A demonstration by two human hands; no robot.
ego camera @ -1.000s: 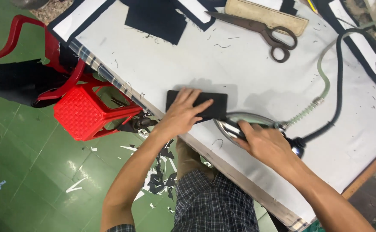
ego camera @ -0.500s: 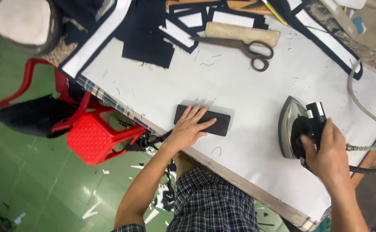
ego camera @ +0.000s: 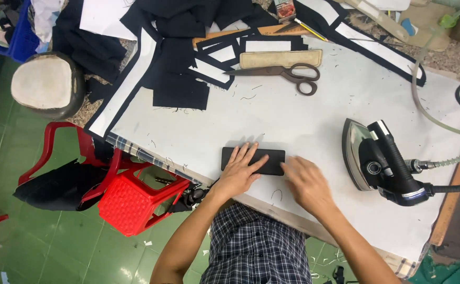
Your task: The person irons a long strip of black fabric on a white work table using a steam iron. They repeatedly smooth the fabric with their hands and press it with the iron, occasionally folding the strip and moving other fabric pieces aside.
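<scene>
A small folded rectangle of black fabric (ego camera: 272, 156) lies flat near the front edge of the white padded table (ego camera: 319, 115). My left hand (ego camera: 240, 171) rests flat on its left half, fingers spread. Just to the right of the fabric, my right hand (ego camera: 304, 181) hovers over the table with its fingers loosely apart and nothing in them, the fingertips close to the fabric's right end. A steam iron (ego camera: 380, 163) with a black handle stands on the table to the right, apart from both hands.
Large scissors (ego camera: 285, 72) and a beige pad (ego camera: 280, 58) lie at the back among black and white fabric pieces (ego camera: 180, 89). Hoses (ego camera: 440, 126) run from the iron to the right. A red plastic stool (ego camera: 130, 202) stands left of the table.
My right hand let go of the iron, which now stands on the right, and moved left to the black fabric. My left hand stayed on the fabric.
</scene>
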